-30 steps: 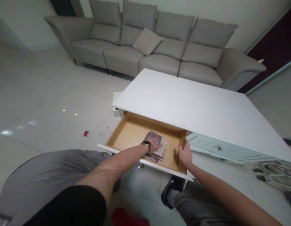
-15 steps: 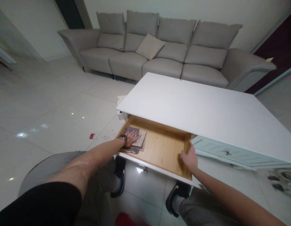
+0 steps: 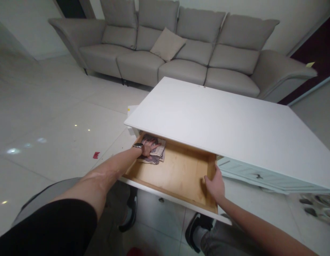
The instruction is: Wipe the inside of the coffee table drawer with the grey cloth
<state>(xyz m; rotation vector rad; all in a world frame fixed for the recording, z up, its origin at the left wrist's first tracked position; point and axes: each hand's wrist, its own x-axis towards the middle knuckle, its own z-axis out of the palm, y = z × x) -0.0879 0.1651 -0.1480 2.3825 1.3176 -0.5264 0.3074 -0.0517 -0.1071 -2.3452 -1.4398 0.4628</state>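
The left hand (image 3: 148, 148) lies flat with its fingers spread on a folded cloth (image 3: 160, 152) — it covers the cloth from above and does not close around it. The cloth, dark with a pattern and with a paler folded part, lies directly under this palm and a little to the right of it, in the far left corner of the drawer (image 3: 178, 174). A watch (image 3: 138, 145) sits on the wrist just behind the left hand. Well to the right of it, the right hand (image 3: 215, 183) grips the right side wall of the same drawer: its thumb is on the inner side, while the other fingers are mostly hidden. Between the two hands, the wooden bottom of the drawer is bare. Nearer to the body than both hands runs the white front of the drawer, with a small knob (image 3: 161, 200). Beyond the hands extends the white table (image 3: 220, 124), from which the drawer is pulled out; to the right of the right hand is a pale blue drawer front (image 3: 271, 179) with its own handle. To the left of the left hand, well apart, a red scrap (image 3: 96, 155) lies on the tiled floor (image 3: 60, 99). Farthest from the hands, behind the table, stands a grey sofa (image 3: 186, 73) — with one loose cushion (image 3: 168, 44) on it.
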